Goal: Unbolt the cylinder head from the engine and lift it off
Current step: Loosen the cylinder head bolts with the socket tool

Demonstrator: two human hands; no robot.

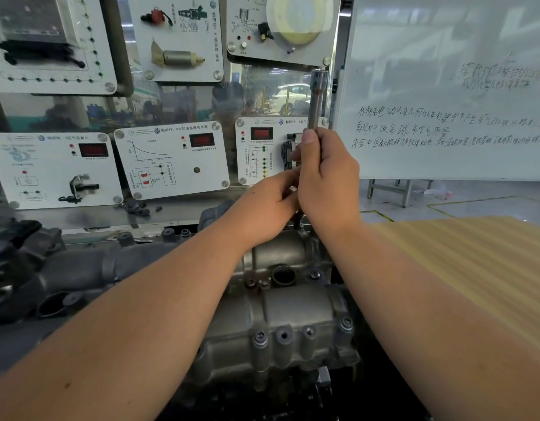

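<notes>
Right hand holds a wrench upright, its long axis standing straight over a bolt at the cylinder head's far edge, while the left hand pinches its lower end, directly below.

The grey cast-metal cylinder head sits on the engine, bolts showing along its near edge. A slim steel tool stands upright at its far end.
</notes>
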